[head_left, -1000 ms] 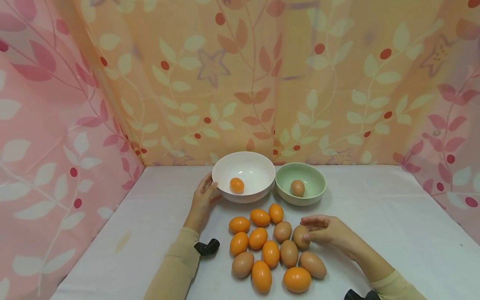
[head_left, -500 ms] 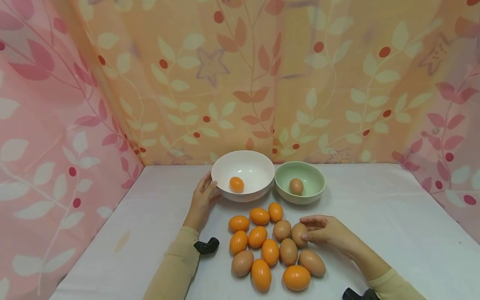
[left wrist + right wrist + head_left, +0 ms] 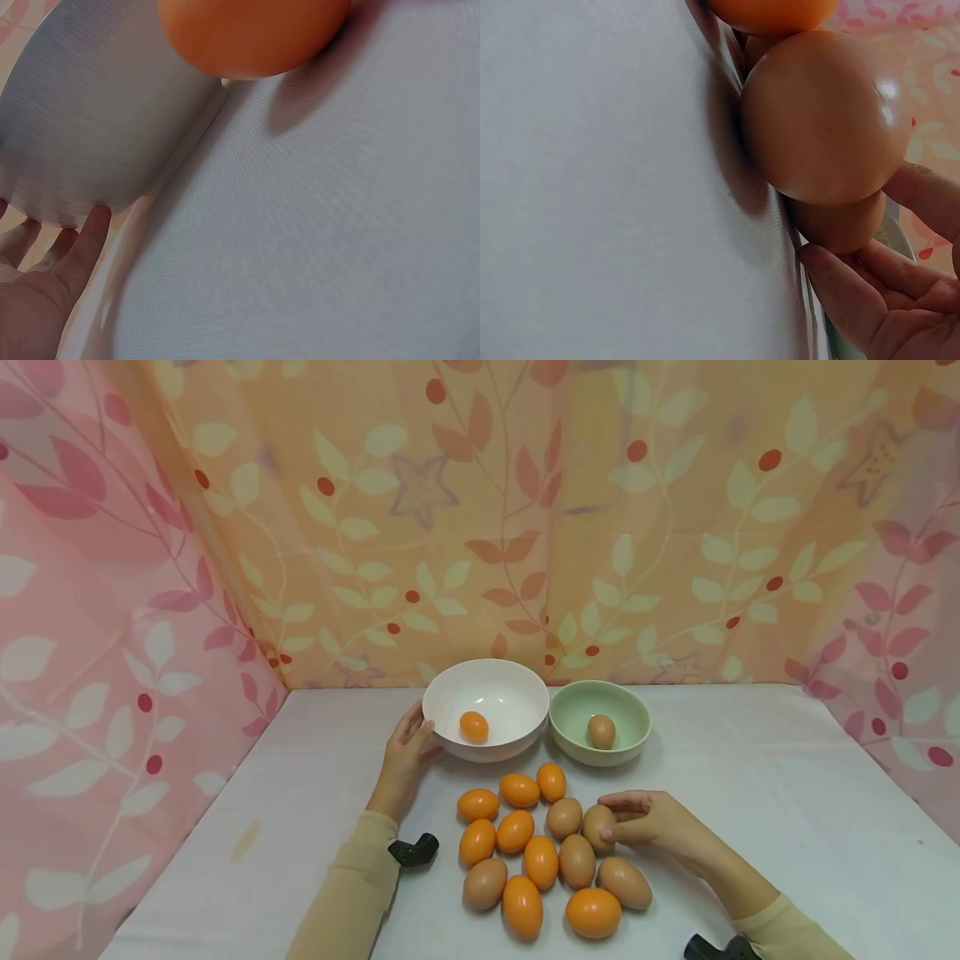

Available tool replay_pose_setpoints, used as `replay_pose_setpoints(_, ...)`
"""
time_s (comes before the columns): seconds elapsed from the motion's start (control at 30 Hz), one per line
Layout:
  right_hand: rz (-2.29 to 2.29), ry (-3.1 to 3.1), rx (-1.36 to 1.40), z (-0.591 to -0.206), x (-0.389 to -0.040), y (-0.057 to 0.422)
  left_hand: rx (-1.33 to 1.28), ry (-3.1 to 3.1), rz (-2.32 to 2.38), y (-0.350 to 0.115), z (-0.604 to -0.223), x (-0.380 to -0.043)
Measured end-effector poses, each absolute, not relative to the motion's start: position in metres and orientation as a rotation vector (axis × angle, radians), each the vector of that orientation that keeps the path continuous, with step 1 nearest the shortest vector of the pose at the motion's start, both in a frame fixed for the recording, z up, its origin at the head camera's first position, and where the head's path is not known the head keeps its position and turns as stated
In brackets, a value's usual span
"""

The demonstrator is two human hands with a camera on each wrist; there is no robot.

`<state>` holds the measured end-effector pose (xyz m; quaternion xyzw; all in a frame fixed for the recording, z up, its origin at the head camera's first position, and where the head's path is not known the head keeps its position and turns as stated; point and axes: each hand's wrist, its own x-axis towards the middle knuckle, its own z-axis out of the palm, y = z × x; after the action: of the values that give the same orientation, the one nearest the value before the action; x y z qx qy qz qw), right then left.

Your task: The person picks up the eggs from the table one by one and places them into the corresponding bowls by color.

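Note:
My left hand (image 3: 405, 762) touches the left side of a white bowl (image 3: 517, 702); in the left wrist view its spread fingertips (image 3: 96, 221) lie against the outer wall. One orange egg (image 3: 474, 727) is inside this bowl. My right hand (image 3: 656, 821) holds a brown egg (image 3: 597, 828) between thumb and fingers, low among the other eggs. Seen from the right wrist, that held egg is partly hidden behind a nearer brown egg (image 3: 825, 120). A green bowl (image 3: 633, 718) with one brown egg (image 3: 601, 732) in it stands beside the white bowl.
Several orange eggs (image 3: 542, 862) and brown eggs (image 3: 577, 861) lie close together on the white tablecloth (image 3: 300, 827) in front of the bowls. A floral curtain (image 3: 360, 568) hangs behind the table, with pink cloth (image 3: 97, 693) on the left side.
The brown egg in the green bowl has rocked slightly, last to the right. Both hands have stayed nearly where they were; the head view has shifted a little.

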<state>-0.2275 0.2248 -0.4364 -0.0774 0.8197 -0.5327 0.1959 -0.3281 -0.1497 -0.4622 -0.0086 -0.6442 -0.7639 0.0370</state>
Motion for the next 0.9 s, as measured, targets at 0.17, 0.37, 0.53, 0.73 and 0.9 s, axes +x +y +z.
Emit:
replay_pose_setpoints(0.17, -1.479, 2.297, -0.228, -0.4372, -0.2283, 0.2253, -0.01, -1.961, -2.365, -0.1494, -0.4625, -0.3273)
replay_pose_setpoints(0.37, -1.505, 2.263, -0.277, -0.4387, -0.2287, 0.2263, -0.013, -1.974, -2.364, -0.1497, -0.4625, -0.3284)
replay_pose_setpoints(0.53, -1.524, 2.246, -0.28, -0.44, -0.2296, 0.2268, -0.012, -1.983, -2.366, -0.1503, -0.4614, -0.3282)
replay_pose_setpoints(0.73, -1.524, 2.248, -0.244, -0.4386, -0.2295, 0.2254, -0.007, -1.982, -2.365, -0.1505, -0.4622, -0.3287)
replay_pose_setpoints(0.9, -1.528, 2.249, -0.226, -0.4381, -0.2293, 0.2252, -0.005, -1.975, -2.364, -0.1498, -0.4621, -0.3289)
